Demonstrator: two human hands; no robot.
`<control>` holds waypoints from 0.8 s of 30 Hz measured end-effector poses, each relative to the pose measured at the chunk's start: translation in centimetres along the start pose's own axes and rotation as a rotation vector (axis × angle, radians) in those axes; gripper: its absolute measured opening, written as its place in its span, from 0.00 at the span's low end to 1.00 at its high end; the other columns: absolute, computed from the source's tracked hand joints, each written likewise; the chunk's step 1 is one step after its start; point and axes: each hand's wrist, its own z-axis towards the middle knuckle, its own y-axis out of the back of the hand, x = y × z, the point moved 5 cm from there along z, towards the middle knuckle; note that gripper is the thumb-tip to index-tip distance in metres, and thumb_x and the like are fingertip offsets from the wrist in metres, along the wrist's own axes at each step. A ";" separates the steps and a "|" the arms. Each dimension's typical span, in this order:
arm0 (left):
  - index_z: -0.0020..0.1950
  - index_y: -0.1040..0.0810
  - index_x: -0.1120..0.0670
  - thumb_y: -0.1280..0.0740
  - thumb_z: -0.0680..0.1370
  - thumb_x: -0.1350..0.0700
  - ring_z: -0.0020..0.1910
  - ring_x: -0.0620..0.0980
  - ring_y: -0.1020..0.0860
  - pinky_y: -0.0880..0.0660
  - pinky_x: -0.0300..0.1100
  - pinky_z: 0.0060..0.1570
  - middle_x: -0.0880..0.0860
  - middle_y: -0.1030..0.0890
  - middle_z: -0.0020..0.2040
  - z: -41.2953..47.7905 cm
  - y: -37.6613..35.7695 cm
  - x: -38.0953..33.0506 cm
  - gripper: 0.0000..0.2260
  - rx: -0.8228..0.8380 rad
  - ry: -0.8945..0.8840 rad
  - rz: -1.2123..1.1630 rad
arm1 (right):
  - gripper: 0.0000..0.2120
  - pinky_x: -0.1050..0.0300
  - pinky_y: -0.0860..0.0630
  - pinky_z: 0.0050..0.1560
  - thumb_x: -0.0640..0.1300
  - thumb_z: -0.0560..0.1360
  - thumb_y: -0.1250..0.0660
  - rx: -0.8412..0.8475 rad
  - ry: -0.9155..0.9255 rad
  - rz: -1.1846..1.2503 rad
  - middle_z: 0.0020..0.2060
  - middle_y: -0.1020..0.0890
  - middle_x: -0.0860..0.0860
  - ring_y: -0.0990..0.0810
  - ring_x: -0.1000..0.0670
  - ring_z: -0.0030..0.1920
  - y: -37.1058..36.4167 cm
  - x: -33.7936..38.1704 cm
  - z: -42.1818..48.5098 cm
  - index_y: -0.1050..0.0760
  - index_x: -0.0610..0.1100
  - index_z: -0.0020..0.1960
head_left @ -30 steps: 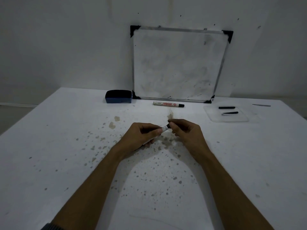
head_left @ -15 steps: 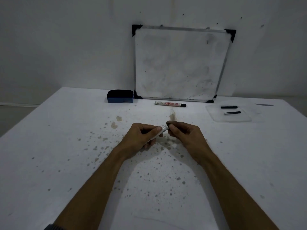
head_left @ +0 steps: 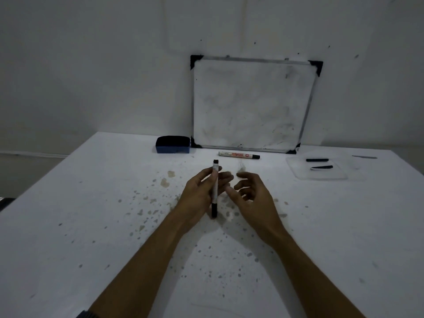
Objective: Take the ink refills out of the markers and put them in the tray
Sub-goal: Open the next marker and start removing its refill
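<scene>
White counter: the counter (head_left: 68,226) is pale and speckled with grey-brown ink spots, thickest near its middle, right under the hands.
Left hand: the left hand (head_left: 202,193) carries a marker (head_left: 215,188) upright over the middle of the counter; its grip is loosely closed round the white barrel, thumb and fingertips, dark end down, open black end up.
Right hand: the right hand (head_left: 250,191) hovers just beside the marker with fingers spread and slack, its grip wide open and empty.
Risk, drop: the hold looks light, so I judge the marker could slip and roll across the counter.
Risk, ink: the upper end seems uncapped; a hard pull on the refill could flick ink onto skin or counter, as the spots suggest.
Risk, pinch: the refill end barely shows above the barrel, so the right fingertips may fail to catch it.
Second marker: another marker (head_left: 238,155) lies flat nearer the far edge, just in front of the whiteboard (head_left: 250,102), untouched.
Eraser: a blue-based eraser (head_left: 173,144) sits left of the whiteboard's lower corner.
Tray: the clear tray (head_left: 298,173) sits toward the far right corner, with two dark refills (head_left: 317,160) (head_left: 321,167) in it.
Risk, carry: the tray is well apart from the hands and hard to see, so a refill could land off its rim.
</scene>
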 end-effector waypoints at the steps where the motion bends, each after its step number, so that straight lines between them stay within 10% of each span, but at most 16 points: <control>1: 0.68 0.24 0.58 0.40 0.86 0.55 0.65 0.54 0.17 0.20 0.47 0.63 0.57 0.15 0.63 -0.2 -0.3 -0.1 0.13 0.023 0.001 -0.026 | 0.22 0.61 0.18 0.49 0.56 0.75 0.26 -0.012 0.009 -0.052 0.51 0.18 0.57 0.17 0.55 0.48 -0.2 0.3 -0.3 0.28 0.54 0.66; 15: 0.71 0.25 0.50 0.39 0.84 0.40 0.69 0.49 0.21 0.29 0.54 0.73 0.47 0.18 0.69 0.5 -0.3 1.7 0.20 0.075 0.038 0.286 | 0.14 0.75 0.28 0.43 0.55 0.80 0.31 0.029 0.153 -0.427 0.50 0.15 0.58 0.20 0.63 0.42 0.3 2.1 0.5 0.17 0.50 0.62; 20: 0.77 0.32 0.48 0.40 0.83 0.38 0.75 0.52 0.29 0.31 0.47 0.68 0.49 0.27 0.75 3.8 1.6 0.0 0.25 -0.172 -0.049 0.956 | 0.12 0.47 0.22 0.53 0.50 0.81 0.32 -0.092 0.243 -0.750 0.52 0.15 0.48 0.18 0.47 0.49 2.1 1.4 6.1 0.18 0.48 0.61; 24: 0.80 0.35 0.54 0.40 0.83 0.39 0.81 0.56 0.39 0.47 0.53 0.81 0.55 0.35 0.81 5.5 3.9 2.0 0.30 -0.155 -0.136 1.538 | 0.10 0.48 0.29 0.54 0.50 0.78 0.29 -0.119 0.287 -0.912 0.49 0.14 0.47 0.19 0.43 0.51 2.2 -0.4 11.1 0.15 0.47 0.57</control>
